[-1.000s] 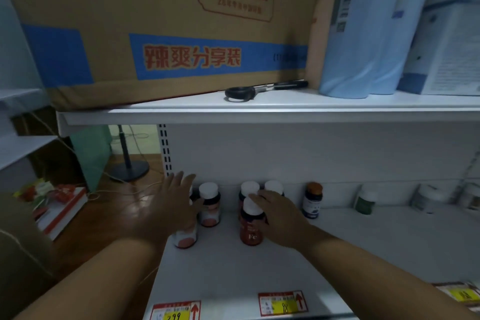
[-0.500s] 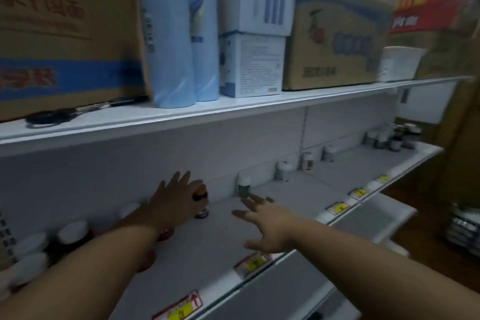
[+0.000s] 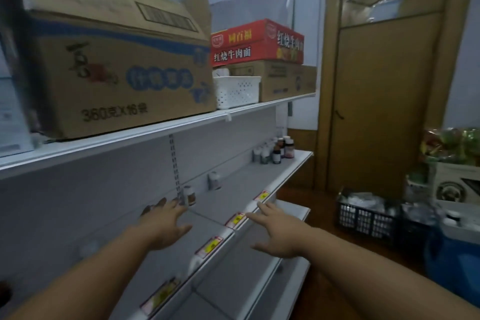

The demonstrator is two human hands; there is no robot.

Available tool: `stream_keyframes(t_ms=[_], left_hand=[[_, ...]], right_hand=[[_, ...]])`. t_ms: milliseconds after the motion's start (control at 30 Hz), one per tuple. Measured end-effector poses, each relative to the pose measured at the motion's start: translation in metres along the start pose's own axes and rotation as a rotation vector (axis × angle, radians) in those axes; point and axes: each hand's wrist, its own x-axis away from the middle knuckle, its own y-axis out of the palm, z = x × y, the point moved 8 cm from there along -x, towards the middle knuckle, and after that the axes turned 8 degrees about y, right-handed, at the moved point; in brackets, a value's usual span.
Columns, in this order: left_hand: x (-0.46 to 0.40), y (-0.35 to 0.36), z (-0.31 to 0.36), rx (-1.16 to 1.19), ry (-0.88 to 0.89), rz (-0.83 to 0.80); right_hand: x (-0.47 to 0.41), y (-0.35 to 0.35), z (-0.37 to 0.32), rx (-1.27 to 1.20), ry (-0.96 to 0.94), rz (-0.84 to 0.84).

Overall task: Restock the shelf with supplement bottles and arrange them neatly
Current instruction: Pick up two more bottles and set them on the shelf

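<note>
A white shelf (image 3: pixel 228 189) runs away to the right at chest height. My left hand (image 3: pixel 166 223) hovers over it, fingers spread, holding nothing. Just beyond its fingertips a lone white-capped supplement bottle (image 3: pixel 190 195) stands against the back panel. A second lone bottle (image 3: pixel 214 181) stands farther along. A cluster of several bottles (image 3: pixel 275 151) sits at the shelf's far right end. My right hand (image 3: pixel 278 231) is open and empty, hanging over the shelf's front edge near the red and yellow price tags (image 3: pixel 236 220).
The upper shelf carries a large cardboard box (image 3: pixel 114 70), a white perforated basket (image 3: pixel 236 91) and a red carton (image 3: pixel 257 43) on a brown box. A wooden door (image 3: pixel 384 101) stands to the right. A black crate (image 3: pixel 368 215) and a blue container (image 3: pixel 454 254) sit on the floor.
My view has swung right along the shelf, away from the bottles at the left end. Both hands let go of those bottles and now hover open farther right.
</note>
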Motion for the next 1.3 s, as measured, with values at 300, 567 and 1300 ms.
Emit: stream_keyframes(t_ms=[300, 567, 1300], left_hand=[[-0.146, -0.006, 0.141, 0.089, 0.123, 0.063], [-0.299, 0.001, 0.197, 0.089, 0.214, 0.015], [-0.637, 0.038, 0.223, 0.238, -0.05, -0.116]], right_hand=[[-0.016, -0.016, 0.175, -0.06, 0.195, 0.011], [-0.105, 0.001, 0.274, -0.047, 0.252, 0.008], [-0.369, -0.013, 0.551, -0.105, 0.135, -0.034]])
